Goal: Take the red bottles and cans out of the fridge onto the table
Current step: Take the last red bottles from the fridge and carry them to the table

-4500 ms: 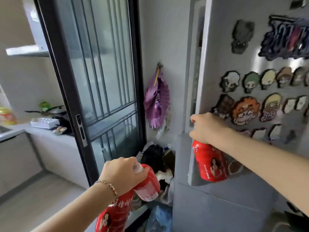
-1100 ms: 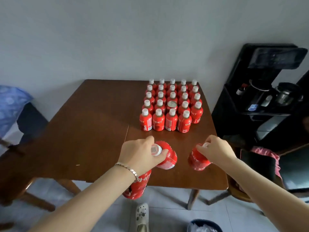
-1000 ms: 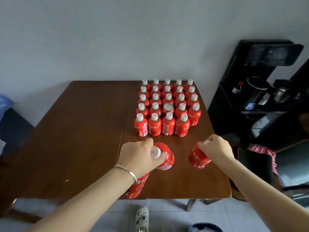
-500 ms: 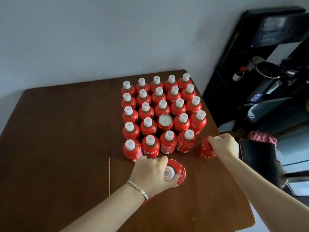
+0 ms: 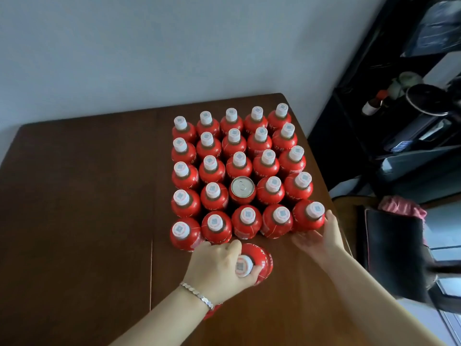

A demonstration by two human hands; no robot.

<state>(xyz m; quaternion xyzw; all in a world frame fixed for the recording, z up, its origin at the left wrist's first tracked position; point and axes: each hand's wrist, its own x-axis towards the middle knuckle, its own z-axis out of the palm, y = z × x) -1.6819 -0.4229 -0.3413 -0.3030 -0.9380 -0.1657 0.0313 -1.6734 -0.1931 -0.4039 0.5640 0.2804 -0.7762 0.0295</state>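
On the brown counter (image 5: 74, 196), toward its 2 o'clock corner, a block of red bottles (image 5: 212, 168) is standing upright, five rows of five, white caps up, bodies touching. One red can (image 5: 242, 189) is sitting inside the block, fourth row from the wall, middle column, silver top showing.

Left grip (image 5: 219, 265) is hanging just at 6 o'clock of the block, fingers curling round the neck of a held bottle (image 5: 262, 257). Its white cap is poking out between thumb and fingers. Cannot tell whether its base is touching the counter. A sliver of a second bottle (image 5: 212, 312) is showing under the left wrist; how it is being held is hidden. A silver bracelet (image 5: 197, 294) is sitting on that wrist.

Right grip (image 5: 321, 236) is resting at 5 o'clock of the block, fingers spread and relaxed, pinching nothing. Its thumb is touching the 3 o'clock side of the corner bottle (image 5: 311, 213), which is standing upright in the nearest row, against its neighbours.

A pale wall (image 5: 149, 46) is running along the counter's 12 o'clock edge. At 3 o'clock a black rack (image 5: 399, 136) is standing apart from the counter, with a pink cloth (image 5: 399, 206) lying below it.
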